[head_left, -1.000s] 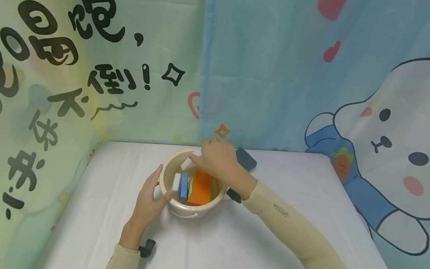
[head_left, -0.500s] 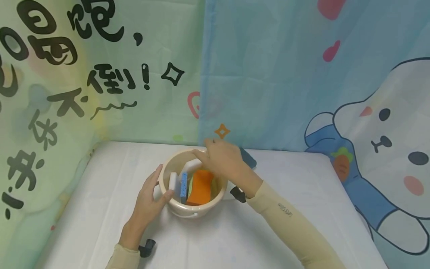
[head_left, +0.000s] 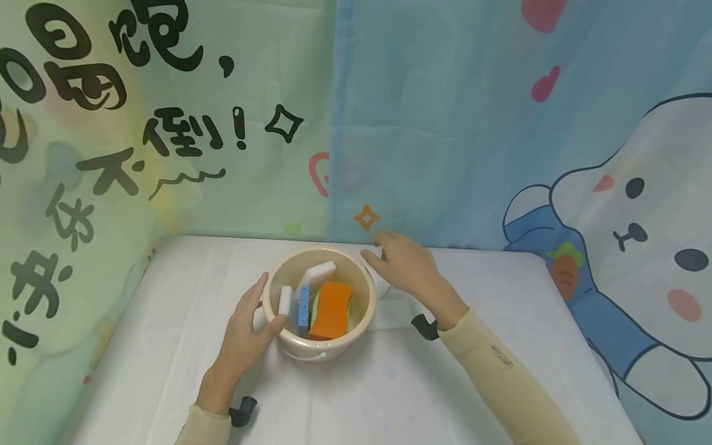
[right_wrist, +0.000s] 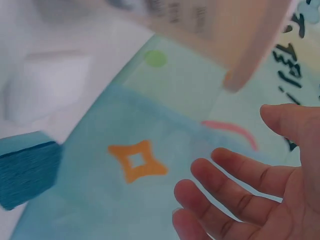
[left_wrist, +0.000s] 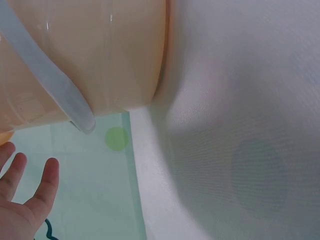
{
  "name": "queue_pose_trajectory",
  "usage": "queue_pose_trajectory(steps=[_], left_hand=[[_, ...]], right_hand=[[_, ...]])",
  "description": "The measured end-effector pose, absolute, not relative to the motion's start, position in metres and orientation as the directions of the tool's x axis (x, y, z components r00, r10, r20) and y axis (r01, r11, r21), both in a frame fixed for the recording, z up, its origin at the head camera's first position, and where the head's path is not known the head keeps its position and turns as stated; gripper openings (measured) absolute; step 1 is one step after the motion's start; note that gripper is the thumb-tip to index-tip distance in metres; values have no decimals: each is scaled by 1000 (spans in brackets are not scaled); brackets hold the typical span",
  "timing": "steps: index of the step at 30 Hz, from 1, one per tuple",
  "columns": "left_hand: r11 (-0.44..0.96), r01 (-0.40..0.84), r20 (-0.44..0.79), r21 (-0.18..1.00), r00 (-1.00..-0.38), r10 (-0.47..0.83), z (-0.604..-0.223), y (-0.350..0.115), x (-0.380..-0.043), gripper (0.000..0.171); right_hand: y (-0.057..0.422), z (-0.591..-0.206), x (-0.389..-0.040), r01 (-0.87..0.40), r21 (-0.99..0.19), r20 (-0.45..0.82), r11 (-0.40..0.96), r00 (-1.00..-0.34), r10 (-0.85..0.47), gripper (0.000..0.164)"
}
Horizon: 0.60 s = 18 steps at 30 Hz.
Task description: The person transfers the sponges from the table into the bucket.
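A person's left hand (head_left: 245, 327), fingers extended, rests against a bucket (head_left: 339, 348) holding sponges (head_left: 332, 309); the empty right hand (head_left: 408, 266), loosely spread, hovers beside it. Loading appears under way; next likely calls for pinching the teal block (right_wrist: 30, 172) near that hand.

Seemed a staged indoor corner: printed cloth hangings (head_left: 434, 154), with cartoon animal (head_left: 634, 262) and bold lettering (head_left: 186, 150), backed a white-covered counter (head_left: 356, 402). Building type unclear.
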<state>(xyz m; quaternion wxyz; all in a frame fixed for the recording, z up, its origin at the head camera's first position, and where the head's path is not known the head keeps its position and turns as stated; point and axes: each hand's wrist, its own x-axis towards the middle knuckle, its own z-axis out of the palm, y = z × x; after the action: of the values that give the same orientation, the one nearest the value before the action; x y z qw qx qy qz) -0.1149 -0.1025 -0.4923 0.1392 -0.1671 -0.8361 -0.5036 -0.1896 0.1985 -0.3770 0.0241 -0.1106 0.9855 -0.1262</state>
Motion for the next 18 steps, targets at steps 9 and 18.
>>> queue_pose_trajectory(steps=[9, 18], left_hand=[[456, 396, 380, 797, -916, 131, -492, -103, -114, 77], [460, 404, 388, 791, -912, 133, -493, -103, -115, 77]], right_hand=[[232, -399, -195, -148, -292, -26, 945, -986, -163, 53], [250, -417, -194, -138, -286, -63, 948, -985, -163, 45]])
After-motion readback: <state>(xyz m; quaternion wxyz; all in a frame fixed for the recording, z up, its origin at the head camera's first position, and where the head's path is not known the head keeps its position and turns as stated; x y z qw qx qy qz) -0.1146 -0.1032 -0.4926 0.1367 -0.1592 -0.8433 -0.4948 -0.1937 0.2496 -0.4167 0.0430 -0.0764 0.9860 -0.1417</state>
